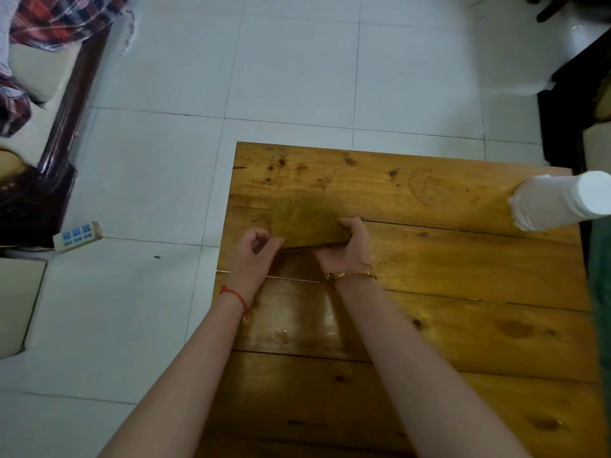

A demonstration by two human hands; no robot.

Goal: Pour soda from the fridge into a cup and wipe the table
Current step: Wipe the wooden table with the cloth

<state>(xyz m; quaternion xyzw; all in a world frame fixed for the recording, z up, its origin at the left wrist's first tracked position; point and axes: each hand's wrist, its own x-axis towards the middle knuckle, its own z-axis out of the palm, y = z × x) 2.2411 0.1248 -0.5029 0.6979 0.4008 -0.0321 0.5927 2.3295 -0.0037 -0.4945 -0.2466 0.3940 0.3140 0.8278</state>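
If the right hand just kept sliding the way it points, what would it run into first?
Probably nothing: the right hand, gripping the cloth, points toward the table's far edge, over bare wood. The white cup stands well off to the right.

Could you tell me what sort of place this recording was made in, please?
Most likely a room in a home. A low wooden table stands on a white tiled floor, a power strip lies on the tiles, and dark wooden furniture with a plaid cloth sits at the left.
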